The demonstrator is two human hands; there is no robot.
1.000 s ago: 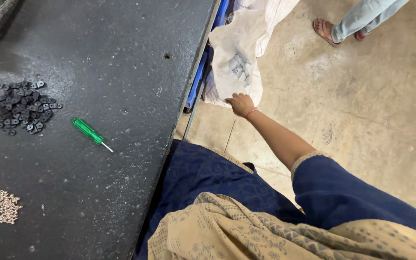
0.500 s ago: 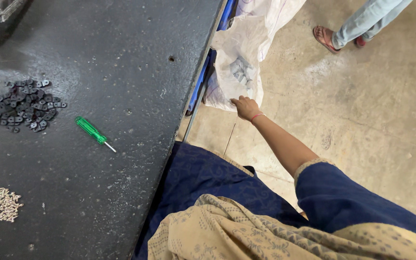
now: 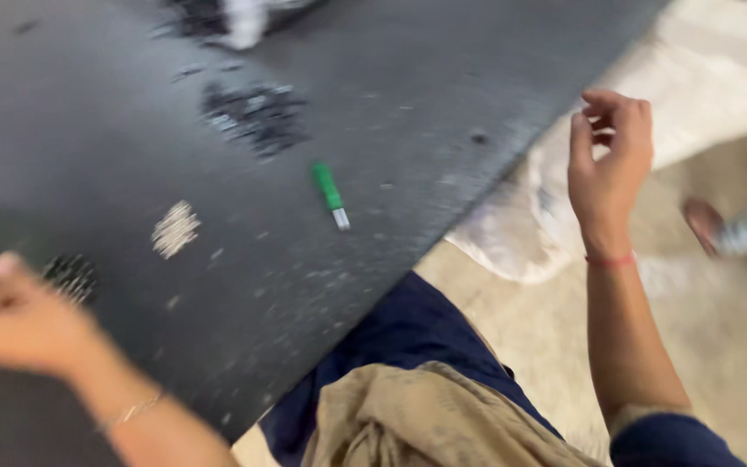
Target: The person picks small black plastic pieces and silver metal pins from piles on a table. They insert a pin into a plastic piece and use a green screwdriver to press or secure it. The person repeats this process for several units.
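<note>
In the head view, the right hand (image 3: pixel 609 160) is hovering off the desk's (image 3: pixel 88 130) right edge, fingers loosely curled, gripping nothing visible. The blurred left hand (image 3: pixel 12 316) is resting near the front edge; its grip cannot be told. A green screwdriver (image 3: pixel 330 195) is lying mid-desk.

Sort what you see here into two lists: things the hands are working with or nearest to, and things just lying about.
In hand or nearest:
- left hand, blurred, over the black table
- small dark pile beside it
- pale pile
- right hand, raised off the table, fingers curled, nothing visible in it

Lying about:
- green screwdriver
- larger dark pile
- white sack on the floor
</note>
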